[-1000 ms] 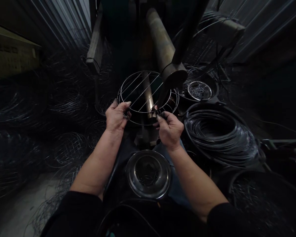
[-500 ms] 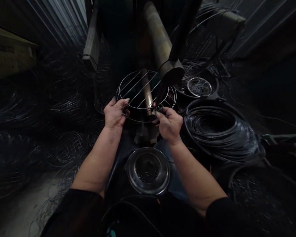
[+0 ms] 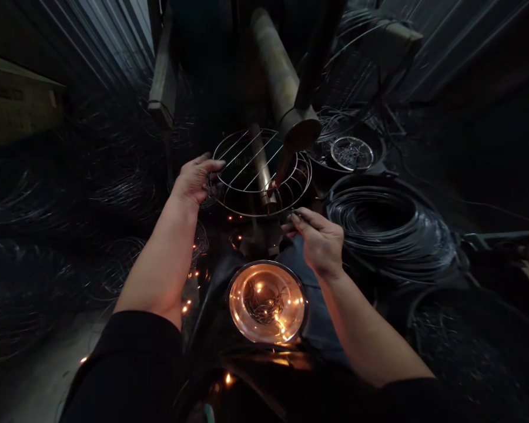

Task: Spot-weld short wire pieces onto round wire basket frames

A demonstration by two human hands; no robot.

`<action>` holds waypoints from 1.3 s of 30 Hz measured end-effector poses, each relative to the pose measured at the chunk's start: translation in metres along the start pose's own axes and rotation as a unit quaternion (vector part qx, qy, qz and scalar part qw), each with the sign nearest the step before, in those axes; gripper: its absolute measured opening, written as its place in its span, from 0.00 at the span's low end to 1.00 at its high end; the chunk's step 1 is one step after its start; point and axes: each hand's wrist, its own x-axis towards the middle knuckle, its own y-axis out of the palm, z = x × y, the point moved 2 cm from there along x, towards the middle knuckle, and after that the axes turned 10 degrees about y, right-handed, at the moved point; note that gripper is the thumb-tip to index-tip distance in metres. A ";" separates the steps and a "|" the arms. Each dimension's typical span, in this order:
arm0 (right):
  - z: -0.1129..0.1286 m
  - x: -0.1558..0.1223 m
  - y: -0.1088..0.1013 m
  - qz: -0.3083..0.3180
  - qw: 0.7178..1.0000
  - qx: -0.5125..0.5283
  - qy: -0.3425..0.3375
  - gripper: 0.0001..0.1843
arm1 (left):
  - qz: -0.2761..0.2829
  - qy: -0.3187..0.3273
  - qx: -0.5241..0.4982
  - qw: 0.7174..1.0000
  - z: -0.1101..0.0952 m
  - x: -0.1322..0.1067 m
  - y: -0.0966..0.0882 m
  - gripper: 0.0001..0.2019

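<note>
My left hand (image 3: 197, 179) is closed on the left rim of a round wire rack (image 3: 245, 189), which has straight parallel bars across its top and a second ring beneath. The rack's near right side sits between the upper and lower metal cylinders of a welding machine (image 3: 273, 64), where a small spot glows at the rim. Just to the right and below, my right hand (image 3: 321, 238) is pinched, apart from the rack. What its fingertips hold is too dark to make out. A shiny metal bowl (image 3: 296, 294) with short wire pieces rests at my lap, lit orange by sparks.
On the right, a tub holds a large coil of wire (image 3: 370, 241). Behind it stands a container with a small round sieve-like dish (image 3: 351, 154) of metal bits. Stacked wire racks (image 3: 123, 188) fill the dark left side. Sparks fly low around my lap.
Sparks have burst out below the weld point and light the bowl. My right hand has drawn back from the rack, down and right. My left hand has shifted slightly left and up along the rim.
</note>
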 end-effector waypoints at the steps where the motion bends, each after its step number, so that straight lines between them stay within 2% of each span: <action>1: 0.000 -0.002 0.001 0.021 1.000 -0.002 -0.001 0.10 | 0.019 -0.016 0.006 1.000 0.000 0.000 -0.001 0.19; 3: 0.002 -0.005 0.007 0.049 0.999 0.002 -0.016 0.09 | 0.038 -0.041 0.016 0.998 0.002 -0.008 -0.004 0.19; 8: 0.012 -0.007 0.034 0.064 0.995 0.011 -0.069 0.07 | -0.036 -0.015 -0.027 0.999 0.008 -0.055 -0.015 0.18; 11: 0.011 -0.005 0.046 0.064 0.996 -0.046 -0.042 0.08 | -0.069 0.004 -0.056 0.996 0.013 -0.078 -0.014 0.29; 14: 0.010 -0.004 0.046 0.040 0.993 -0.113 -0.020 0.08 | -0.076 0.033 -0.069 0.994 0.018 -0.089 -0.010 0.39; 19: 0.012 0.001 0.033 0.027 0.990 -0.136 -0.024 0.09 | -0.071 0.059 -0.086 0.992 0.024 -0.095 -0.002 0.39; 23: 0.013 0.010 0.030 0.081 0.987 -0.138 -0.032 0.08 | -0.076 0.058 -0.100 0.990 0.025 -0.094 0.003 0.40; 26: 0.014 0.017 0.033 0.114 0.979 -0.154 -0.064 0.07 | -0.070 0.058 -0.101 0.991 0.025 -0.092 0.007 0.40; 29: 0.015 0.020 0.035 0.068 0.979 -0.176 -0.077 0.08 | -0.068 0.070 -0.087 0.991 0.024 -0.091 0.010 0.41; 32: 0.012 0.018 0.034 0.004 0.982 -0.182 -0.053 0.11 | -0.074 0.086 -0.089 0.990 0.025 -0.090 0.011 0.42; 39: 0.000 0.014 0.031 -0.015 0.993 -0.104 -0.053 0.11 | -0.080 0.074 -0.093 0.990 0.029 -0.090 0.010 0.43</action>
